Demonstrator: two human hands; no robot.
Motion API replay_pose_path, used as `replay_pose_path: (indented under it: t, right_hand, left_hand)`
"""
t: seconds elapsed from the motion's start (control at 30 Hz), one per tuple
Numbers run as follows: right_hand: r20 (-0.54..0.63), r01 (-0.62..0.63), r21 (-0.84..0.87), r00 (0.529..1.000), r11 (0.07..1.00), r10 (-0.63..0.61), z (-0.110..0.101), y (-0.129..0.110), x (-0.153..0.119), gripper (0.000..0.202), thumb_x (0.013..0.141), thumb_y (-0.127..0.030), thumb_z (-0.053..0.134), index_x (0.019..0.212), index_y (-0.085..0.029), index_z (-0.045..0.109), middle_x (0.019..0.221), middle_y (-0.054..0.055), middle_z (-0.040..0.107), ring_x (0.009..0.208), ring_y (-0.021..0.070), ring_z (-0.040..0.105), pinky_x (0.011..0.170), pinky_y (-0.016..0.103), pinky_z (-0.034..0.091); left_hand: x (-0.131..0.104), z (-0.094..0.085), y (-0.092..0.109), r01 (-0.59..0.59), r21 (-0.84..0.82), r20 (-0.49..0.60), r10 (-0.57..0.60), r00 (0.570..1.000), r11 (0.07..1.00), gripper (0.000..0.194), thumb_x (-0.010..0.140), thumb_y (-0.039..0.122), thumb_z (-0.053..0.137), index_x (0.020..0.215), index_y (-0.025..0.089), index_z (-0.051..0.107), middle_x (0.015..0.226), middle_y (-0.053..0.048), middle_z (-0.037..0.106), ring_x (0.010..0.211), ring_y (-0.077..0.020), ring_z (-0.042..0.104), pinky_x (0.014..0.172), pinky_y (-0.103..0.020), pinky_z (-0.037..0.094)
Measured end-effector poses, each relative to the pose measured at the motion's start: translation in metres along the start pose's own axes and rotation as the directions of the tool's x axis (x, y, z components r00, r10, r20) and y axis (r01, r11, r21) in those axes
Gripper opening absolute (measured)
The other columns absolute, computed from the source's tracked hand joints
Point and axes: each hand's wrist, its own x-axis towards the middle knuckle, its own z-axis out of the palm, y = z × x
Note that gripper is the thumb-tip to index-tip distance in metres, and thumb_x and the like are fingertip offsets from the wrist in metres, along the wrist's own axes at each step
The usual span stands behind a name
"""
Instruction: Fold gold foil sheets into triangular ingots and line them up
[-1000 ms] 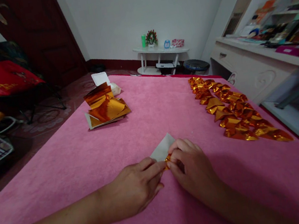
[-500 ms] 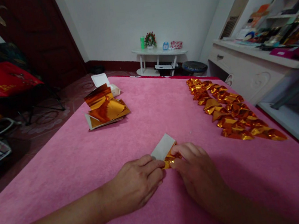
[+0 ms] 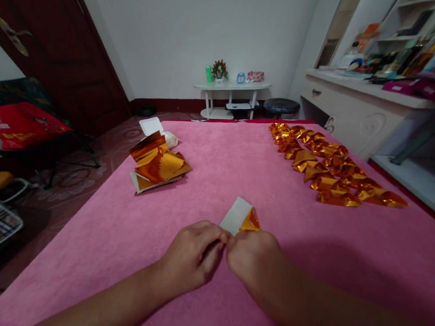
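A partly folded sheet of gold foil paper lies on the pink cloth in front of me, its pale grey back facing up and a gold flap folded over at the right. The fingertips of my left hand are closed on its near left corner. My right hand is curled over the near edge, its fingers closed against the paper and touching my left fingertips. The right hand covers the paper's near part, so the fold beneath is hidden.
A stack of gold foil sheets lies at the far left, beside an opened white box. Rows of folded gold foil pieces line the right side of the pink-covered table. Beyond stand a small white table and a white cabinet.
My right hand has moved left along the paper's near edge to meet my left fingertips, and its fingers have curled in. The gold flap now lies flatter. The view has tilted slightly upward.
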Motion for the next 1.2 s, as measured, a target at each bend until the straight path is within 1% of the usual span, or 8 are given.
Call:
replay_pose_path:
  t: [0.17,0.23,0.37,0.57,0.7,0.83,1.07,1.2]
  right_hand:
    - [0.007,0.028,-0.125,1.0,0.992,-0.027,-0.008,0.004,0.0,0.021,0.077,0.0,0.049,0.075,-0.015,0.064,0.061,0.008,0.064,0.05,0.0161,0.055,0.042,0.027,0.032]
    - [-0.016,0.144,-0.101,0.989,0.984,-0.146,-0.011,0.019,-0.001,0.019,0.08,-0.002,0.049,0.08,-0.015,0.062,0.064,0.006,0.064,0.054,0.0156,0.056,0.046,0.026,0.034]
    - [-0.009,0.621,0.009,0.784,0.783,-0.621,-0.019,0.068,-0.002,0.022,0.09,-0.011,0.04,0.087,-0.018,0.06,0.074,0.002,0.062,0.068,0.0129,0.054,0.06,0.024,0.038]
    - [0.006,0.696,0.063,0.716,0.715,-0.698,-0.026,0.103,0.005,0.021,0.092,-0.014,0.039,0.092,-0.015,0.06,0.08,0.004,0.061,0.074,0.0131,0.05,0.066,0.025,0.038]
    - [0.072,0.602,0.03,0.795,0.798,-0.603,-0.024,0.092,-0.005,0.017,0.089,-0.014,0.042,0.09,-0.016,0.059,0.084,0.005,0.059,0.075,0.015,0.048,0.065,0.027,0.037]
    - [0.1,0.375,-0.022,0.923,0.927,-0.371,-0.024,0.066,-0.025,0.014,0.087,-0.016,0.044,0.085,-0.015,0.058,0.082,0.006,0.057,0.074,0.0177,0.047,0.065,0.032,0.038]
    - [0.062,0.133,-0.172,0.99,0.976,-0.125,-0.017,0.019,-0.027,0.014,0.08,-0.006,0.049,0.077,-0.014,0.06,0.075,0.009,0.059,0.069,0.019,0.05,0.056,0.03,0.038]
    - [-0.008,0.125,-0.154,0.992,0.98,-0.128,-0.012,0.03,-0.021,0.015,0.08,-0.006,0.05,0.073,-0.015,0.06,0.071,0.007,0.059,0.065,0.0172,0.05,0.053,0.029,0.036]
  left_hand:
    - [-0.002,-0.001,-0.001,0.051,-0.059,-0.055,-0.055,0.997,0.997,0.018,0.081,0.007,0.043,0.088,0.016,0.057,0.078,-0.003,0.061,0.072,-0.0116,0.057,0.068,-0.024,0.047]
    - [-0.003,-0.003,-0.001,0.0,-0.057,-0.079,-0.005,0.997,0.998,0.019,0.082,0.007,0.042,0.09,0.016,0.057,0.082,-0.004,0.063,0.076,-0.0124,0.058,0.07,-0.025,0.048]
    - [0.001,-0.013,-0.002,-0.234,0.055,-0.11,0.239,0.965,0.971,0.031,0.079,0.006,0.044,0.106,0.016,0.054,0.103,-0.01,0.063,0.096,-0.0177,0.057,0.083,-0.034,0.047]
    - [0.032,-0.021,-0.011,-0.258,0.183,0.113,0.241,0.964,0.949,0.061,0.074,0.003,0.046,0.132,0.02,0.039,0.131,-0.011,0.05,0.119,-0.0222,0.046,0.099,-0.042,0.039]
    - [0.044,-0.021,-0.026,-0.302,0.056,0.299,0.273,0.914,0.951,0.066,0.068,-0.005,0.041,0.128,0.021,0.046,0.121,-0.008,0.058,0.112,-0.0185,0.053,0.099,-0.034,0.041]
    - [0.039,-0.021,-0.035,-0.289,-0.001,0.273,0.278,0.921,0.957,0.071,0.065,-0.009,0.037,0.128,0.023,0.048,0.129,-0.006,0.053,0.116,-0.0157,0.051,0.099,-0.03,0.042]
    - [0.037,-0.021,-0.041,-0.327,0.038,0.264,0.306,0.914,0.944,0.067,0.066,-0.009,0.041,0.124,0.023,0.053,0.123,-0.005,0.058,0.116,-0.0166,0.05,0.101,-0.034,0.04]
    - [0.038,-0.029,-0.033,-0.326,0.053,0.275,0.301,0.913,0.944,0.064,0.068,-0.007,0.041,0.124,0.021,0.052,0.12,-0.006,0.06,0.11,-0.0162,0.054,0.098,-0.033,0.042]
